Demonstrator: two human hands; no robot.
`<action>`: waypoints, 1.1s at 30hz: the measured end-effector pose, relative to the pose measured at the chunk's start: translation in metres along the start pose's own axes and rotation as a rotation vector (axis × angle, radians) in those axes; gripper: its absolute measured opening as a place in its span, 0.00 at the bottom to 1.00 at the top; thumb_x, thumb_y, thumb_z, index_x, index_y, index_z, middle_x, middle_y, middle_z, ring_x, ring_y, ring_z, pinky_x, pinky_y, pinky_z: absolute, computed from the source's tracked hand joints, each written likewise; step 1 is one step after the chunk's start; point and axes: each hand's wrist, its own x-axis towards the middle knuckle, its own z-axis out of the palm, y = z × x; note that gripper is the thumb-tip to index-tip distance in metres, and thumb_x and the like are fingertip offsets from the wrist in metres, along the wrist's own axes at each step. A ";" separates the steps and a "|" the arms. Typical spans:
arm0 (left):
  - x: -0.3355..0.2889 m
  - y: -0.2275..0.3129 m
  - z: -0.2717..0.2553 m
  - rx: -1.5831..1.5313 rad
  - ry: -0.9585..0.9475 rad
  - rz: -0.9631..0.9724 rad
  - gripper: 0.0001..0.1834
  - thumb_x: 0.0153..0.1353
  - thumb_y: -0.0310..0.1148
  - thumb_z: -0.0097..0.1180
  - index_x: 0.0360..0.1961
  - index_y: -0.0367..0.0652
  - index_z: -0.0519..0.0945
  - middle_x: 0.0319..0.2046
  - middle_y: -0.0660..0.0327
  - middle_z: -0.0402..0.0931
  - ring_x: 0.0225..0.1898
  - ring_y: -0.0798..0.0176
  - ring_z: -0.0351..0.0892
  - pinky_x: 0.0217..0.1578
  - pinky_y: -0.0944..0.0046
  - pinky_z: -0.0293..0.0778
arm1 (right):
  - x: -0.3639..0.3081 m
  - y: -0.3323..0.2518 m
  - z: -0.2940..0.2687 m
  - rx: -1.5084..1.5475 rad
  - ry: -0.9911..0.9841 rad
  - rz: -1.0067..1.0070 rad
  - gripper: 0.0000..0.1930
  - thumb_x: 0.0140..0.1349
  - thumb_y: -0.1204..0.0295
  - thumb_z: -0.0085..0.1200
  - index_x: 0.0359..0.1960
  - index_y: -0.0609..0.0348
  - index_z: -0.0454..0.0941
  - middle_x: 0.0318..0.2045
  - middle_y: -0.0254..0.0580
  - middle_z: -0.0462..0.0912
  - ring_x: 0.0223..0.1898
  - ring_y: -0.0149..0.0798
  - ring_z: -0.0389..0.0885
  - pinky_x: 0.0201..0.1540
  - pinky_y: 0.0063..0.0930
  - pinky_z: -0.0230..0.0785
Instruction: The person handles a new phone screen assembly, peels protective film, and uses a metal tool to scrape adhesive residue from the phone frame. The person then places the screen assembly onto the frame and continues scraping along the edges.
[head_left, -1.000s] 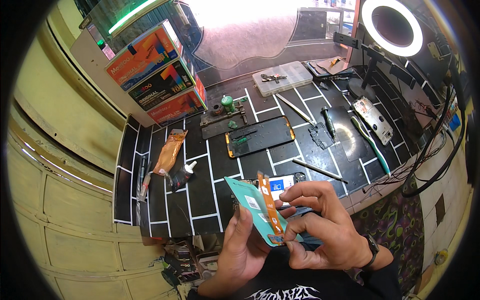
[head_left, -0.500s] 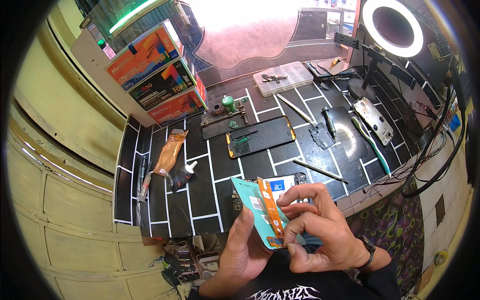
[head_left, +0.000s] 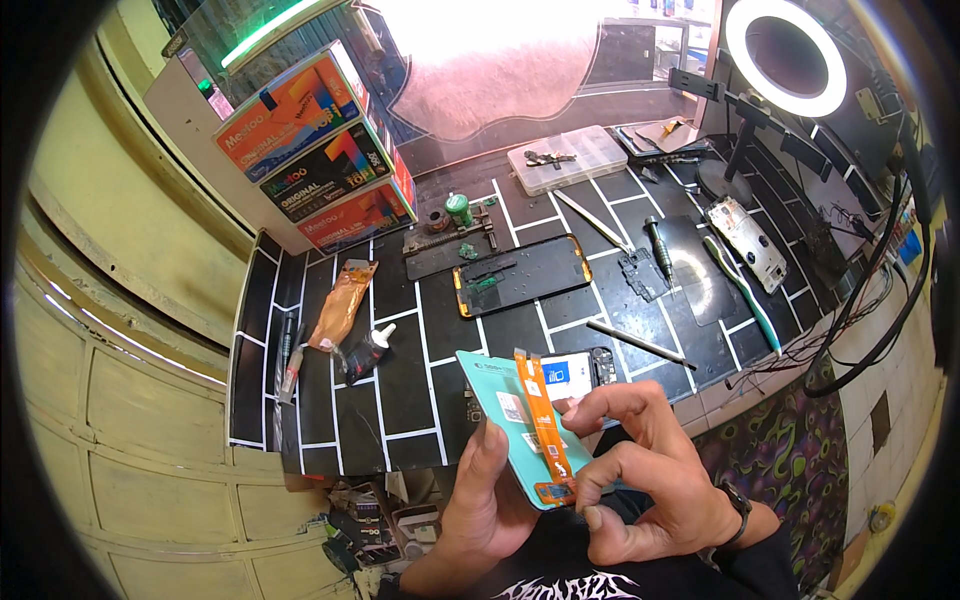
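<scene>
My left hand (head_left: pixel 488 500) grips a phone screen (head_left: pixel 492 385) from its left side, thumb along the edge. The screen's teal back faces up, with an orange flex cable (head_left: pixel 541 415) running down it to a small connector board at the lower end. My right hand (head_left: pixel 640 470) is curled at the screen's right edge; thumb and a finger come close together at its lower corner, and another fingertip bends near the cable. Partly hidden behind the screen lies an opened phone body (head_left: pixel 603 362) with a white and blue battery (head_left: pixel 566 376).
Beyond my hands lie a black phone frame (head_left: pixel 540 283), a spudger-like rod (head_left: pixel 640 343), tweezers (head_left: pixel 590 218), a screwdriver (head_left: pixel 658 248) and a teal toothbrush (head_left: pixel 745 295). A glue bottle (head_left: pixel 365 355) and an orange pouch (head_left: pixel 343 305) sit left. A ring light (head_left: pixel 738 60) stands right.
The screen has tipped slightly left, showing more of its teal back and cable. My right hand has shifted slightly down and right, its upper finger a little further from the cable.
</scene>
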 end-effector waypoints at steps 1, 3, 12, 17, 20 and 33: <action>-0.001 -0.001 -0.001 0.032 0.018 0.023 0.40 0.72 0.57 0.55 0.73 0.41 0.59 0.66 0.47 0.69 0.66 0.45 0.73 0.63 0.42 0.75 | -0.003 -0.001 -0.001 0.001 0.002 0.004 0.06 0.54 0.75 0.66 0.31 0.59 0.80 0.56 0.52 0.65 0.64 0.50 0.70 0.66 0.50 0.67; 0.000 0.000 0.000 -0.007 0.013 0.025 0.41 0.72 0.56 0.55 0.74 0.41 0.58 0.66 0.47 0.69 0.66 0.43 0.73 0.63 0.39 0.74 | -0.004 -0.005 0.000 0.025 0.038 -0.004 0.06 0.56 0.73 0.64 0.30 0.59 0.79 0.55 0.54 0.66 0.62 0.51 0.71 0.67 0.51 0.65; 0.006 0.003 -0.001 -0.081 0.006 -0.060 0.48 0.67 0.61 0.58 0.76 0.42 0.54 0.67 0.46 0.66 0.70 0.37 0.66 0.65 0.30 0.70 | -0.014 -0.014 0.000 0.008 0.436 0.185 0.20 0.61 0.62 0.49 0.15 0.59 0.63 0.39 0.48 0.70 0.45 0.45 0.74 0.64 0.51 0.65; 0.007 0.004 0.005 0.032 0.078 -0.045 0.51 0.66 0.68 0.54 0.77 0.45 0.55 0.67 0.38 0.65 0.69 0.33 0.67 0.61 0.26 0.71 | -0.025 -0.001 0.004 -0.191 0.359 0.076 0.12 0.59 0.69 0.59 0.20 0.60 0.79 0.39 0.45 0.72 0.45 0.42 0.75 0.63 0.49 0.67; 0.007 0.004 0.006 0.026 0.086 -0.046 0.50 0.66 0.68 0.53 0.77 0.44 0.55 0.67 0.37 0.65 0.68 0.32 0.67 0.62 0.27 0.71 | -0.028 -0.002 0.009 -0.275 0.343 0.062 0.06 0.54 0.74 0.68 0.33 0.58 0.89 0.41 0.44 0.73 0.47 0.40 0.75 0.65 0.48 0.68; 0.007 0.006 0.004 -0.107 0.104 -0.108 0.49 0.68 0.69 0.48 0.76 0.42 0.58 0.67 0.34 0.65 0.64 0.36 0.72 0.61 0.31 0.73 | -0.012 -0.008 0.020 -0.242 0.294 0.062 0.13 0.47 0.76 0.75 0.37 0.56 0.90 0.47 0.45 0.73 0.53 0.41 0.76 0.68 0.45 0.66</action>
